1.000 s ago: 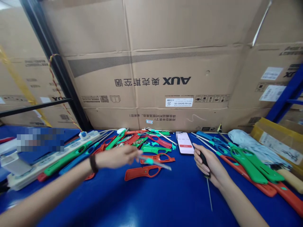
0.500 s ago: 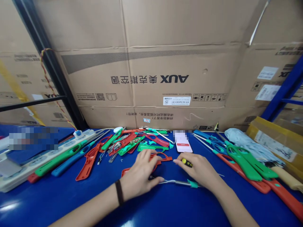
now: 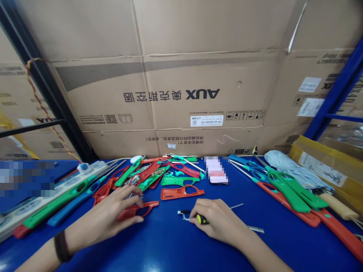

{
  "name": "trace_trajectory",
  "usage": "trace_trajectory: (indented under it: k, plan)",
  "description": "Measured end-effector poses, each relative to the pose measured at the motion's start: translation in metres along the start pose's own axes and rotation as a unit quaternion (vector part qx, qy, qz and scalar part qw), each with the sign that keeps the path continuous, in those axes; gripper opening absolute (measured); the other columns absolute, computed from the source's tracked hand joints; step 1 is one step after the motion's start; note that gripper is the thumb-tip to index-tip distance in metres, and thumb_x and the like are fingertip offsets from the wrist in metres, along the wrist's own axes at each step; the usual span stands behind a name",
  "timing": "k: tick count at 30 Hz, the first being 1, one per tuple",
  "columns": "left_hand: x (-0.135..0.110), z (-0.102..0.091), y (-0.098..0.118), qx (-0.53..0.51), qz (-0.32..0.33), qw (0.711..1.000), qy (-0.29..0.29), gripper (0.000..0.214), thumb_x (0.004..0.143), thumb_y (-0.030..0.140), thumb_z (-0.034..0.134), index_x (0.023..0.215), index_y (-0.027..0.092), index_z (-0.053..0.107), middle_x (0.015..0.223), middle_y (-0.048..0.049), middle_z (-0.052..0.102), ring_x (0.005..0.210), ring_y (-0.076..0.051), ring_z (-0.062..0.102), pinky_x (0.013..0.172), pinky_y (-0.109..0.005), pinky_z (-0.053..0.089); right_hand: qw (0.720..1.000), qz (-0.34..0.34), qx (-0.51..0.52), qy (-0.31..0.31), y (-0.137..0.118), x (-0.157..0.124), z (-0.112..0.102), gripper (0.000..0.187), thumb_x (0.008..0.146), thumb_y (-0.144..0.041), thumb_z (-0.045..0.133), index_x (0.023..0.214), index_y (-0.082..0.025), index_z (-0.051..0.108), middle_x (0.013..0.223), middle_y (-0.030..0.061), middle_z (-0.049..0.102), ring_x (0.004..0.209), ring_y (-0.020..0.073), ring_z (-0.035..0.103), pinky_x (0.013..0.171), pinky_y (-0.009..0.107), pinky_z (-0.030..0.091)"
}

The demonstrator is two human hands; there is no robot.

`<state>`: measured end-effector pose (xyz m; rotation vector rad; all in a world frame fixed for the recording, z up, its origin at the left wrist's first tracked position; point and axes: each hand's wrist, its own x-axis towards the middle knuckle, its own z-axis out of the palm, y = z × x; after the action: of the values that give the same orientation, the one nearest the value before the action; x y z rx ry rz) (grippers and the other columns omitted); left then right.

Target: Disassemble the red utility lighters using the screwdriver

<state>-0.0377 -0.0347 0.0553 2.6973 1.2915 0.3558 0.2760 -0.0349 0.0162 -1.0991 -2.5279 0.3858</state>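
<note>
My left hand (image 3: 109, 218) grips a red plastic lighter shell (image 3: 141, 208) on the blue table (image 3: 170, 245), fingers curled over its handle end. To its right, my right hand (image 3: 218, 223) is closed round a black-and-yellow screwdriver (image 3: 202, 219) and rests on the table. A thin metal tube with a small black part (image 3: 183, 213) lies under and beside that hand; its tip (image 3: 255, 229) sticks out to the right. Another red shell (image 3: 181, 192) lies just beyond, between the hands.
A heap of red, green and blue lighter parts (image 3: 153, 172) sits behind the hands. Assembled long lighters (image 3: 286, 190) lie at the right, more (image 3: 56, 202) at the left by a power strip (image 3: 90, 168). A phone (image 3: 216, 173) lies mid-table. Cardboard boxes (image 3: 181, 94) wall the back.
My left hand has slid left, drawing a red shell with it. My right hand has moved down toward me with the screwdriver; the metal tube now lies under it.
</note>
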Motion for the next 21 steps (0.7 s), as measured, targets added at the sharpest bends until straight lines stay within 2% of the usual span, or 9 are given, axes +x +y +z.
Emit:
trace_trajectory:
  k: [3, 6, 9, 12, 15, 18, 21]
  plan:
    - [0.027, 0.01, 0.02, 0.049, 0.032, 0.998, 0.031, 0.017, 0.088, 0.039, 0.051, 0.093, 0.027, 0.062, 0.103, -0.0013, 0.059, 0.099, -0.021, 0.054, 0.094, -0.039, 0.039, 1.0, -0.004, -0.003, 0.011, 0.0, -0.001, 0.0, 0.012, 0.086, -0.018, 0.052, 0.09, -0.023, 0.062, 0.089, -0.0002, 0.069, 0.077, 0.0158, 0.064, 0.065, 0.023, 0.041]
    - [0.058, 0.033, 0.037, 0.089, 0.021, 0.994, 0.057, 0.023, 0.089, 0.036, 0.05, 0.105, 0.022, 0.058, 0.1, -0.0053, 0.061, 0.096, -0.024, 0.054, 0.092, -0.044, 0.037, 0.999, 0.005, -0.011, 0.044, 0.003, -0.002, 0.0, 0.015, 0.09, -0.022, 0.046, 0.095, -0.024, 0.06, 0.089, 0.0007, 0.07, 0.077, 0.0174, 0.065, 0.065, 0.025, 0.041]
    - [0.076, 0.053, 0.044, 0.098, 0.025, 0.993, 0.067, 0.025, 0.089, 0.034, 0.05, 0.109, 0.02, 0.056, 0.099, -0.0074, 0.061, 0.097, -0.026, 0.054, 0.093, -0.047, 0.034, 0.996, 0.013, -0.02, 0.086, 0.007, -0.002, -0.001, 0.018, 0.094, -0.026, 0.04, 0.096, -0.025, 0.058, 0.089, 0.002, 0.07, 0.076, 0.0179, 0.065, 0.063, 0.025, 0.04]
    - [0.078, 0.062, 0.047, 0.067, 0.042, 0.994, 0.07, 0.021, 0.091, 0.029, 0.046, 0.109, 0.023, 0.057, 0.098, -0.0056, 0.061, 0.094, -0.023, 0.054, 0.092, -0.045, 0.034, 0.991, 0.045, -0.02, 0.126, 0.012, -0.002, -0.004, 0.017, 0.093, -0.028, 0.041, 0.096, -0.025, 0.058, 0.09, 0.0019, 0.07, 0.074, 0.0173, 0.066, 0.062, 0.025, 0.041]
    - [0.069, 0.059, 0.054, 0.008, 0.059, 0.997, 0.041, 0.02, 0.091, 0.028, 0.049, 0.109, 0.025, 0.056, 0.099, -0.0035, 0.06, 0.094, -0.021, 0.054, 0.096, -0.044, 0.032, 0.988, 0.07, 0.002, 0.138, 0.016, -0.003, -0.01, 0.017, 0.093, -0.032, 0.043, 0.096, -0.025, 0.059, 0.089, -0.0003, 0.07, 0.072, 0.0155, 0.065, 0.063, 0.024, 0.041]
    - [0.06, 0.055, 0.061, -0.047, 0.086, 0.995, 0.007, 0.021, 0.089, 0.028, 0.052, 0.109, 0.025, 0.056, 0.102, -0.0033, 0.059, 0.098, -0.02, 0.053, 0.1, -0.043, 0.03, 0.992, 0.043, 0.037, 0.111, 0.017, -0.006, -0.013, 0.019, 0.092, -0.036, 0.046, 0.095, -0.027, 0.063, 0.09, -0.0021, 0.07, 0.077, 0.0141, 0.064, 0.068, 0.022, 0.041]
    - [0.056, 0.054, 0.064, -0.088, 0.116, 0.989, -0.022, 0.023, 0.088, 0.029, 0.055, 0.11, 0.023, 0.056, 0.104, -0.0048, 0.057, 0.098, -0.021, 0.051, 0.094, -0.039, 0.036, 0.996, 0.005, 0.053, 0.067, 0.017, -0.008, -0.012, 0.019, 0.091, -0.035, 0.049, 0.094, -0.027, 0.066, 0.09, -0.0021, 0.07, 0.078, 0.0136, 0.063, 0.07, 0.021, 0.041]
